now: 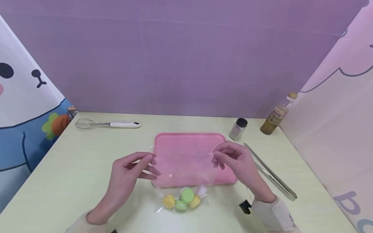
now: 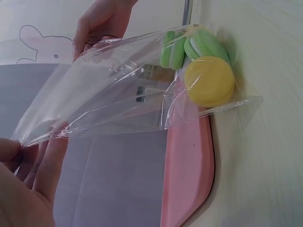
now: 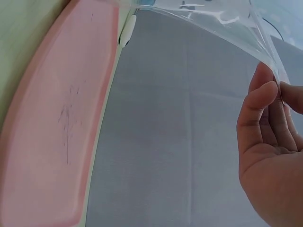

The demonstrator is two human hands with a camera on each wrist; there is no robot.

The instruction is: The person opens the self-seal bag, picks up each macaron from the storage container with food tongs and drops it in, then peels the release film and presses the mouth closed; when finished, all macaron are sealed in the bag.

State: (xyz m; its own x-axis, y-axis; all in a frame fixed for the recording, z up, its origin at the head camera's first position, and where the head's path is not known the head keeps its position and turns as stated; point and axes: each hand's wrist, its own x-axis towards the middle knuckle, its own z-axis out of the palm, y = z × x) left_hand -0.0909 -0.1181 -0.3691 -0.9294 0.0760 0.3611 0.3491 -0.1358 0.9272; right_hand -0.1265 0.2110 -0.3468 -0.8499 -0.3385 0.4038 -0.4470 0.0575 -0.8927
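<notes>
A clear plastic bag [image 2: 118,90] is stretched between both hands, in front of a pink tray [image 1: 189,137]. My left hand [image 1: 125,174] pinches its upper left corner between thumb and fingers. At the upper right corner, my right hand [image 1: 236,161] pinches the film the same way, as the right wrist view also shows. Several macarons lie in the bag's bottom: a yellow macaron [image 2: 209,81], a green macaron [image 1: 187,195] and a pale lilac macaron [image 1: 201,191] among them. The bag's lower end is at the table, nearer than the tray's front edge.
A whisk [image 1: 123,124] lies at the back left of the table. Toward the back right stand a small black-capped jar [image 1: 237,130] and a corked bottle [image 1: 276,116]. Metal tongs [image 1: 275,178] lie right of the tray, close to my right forearm.
</notes>
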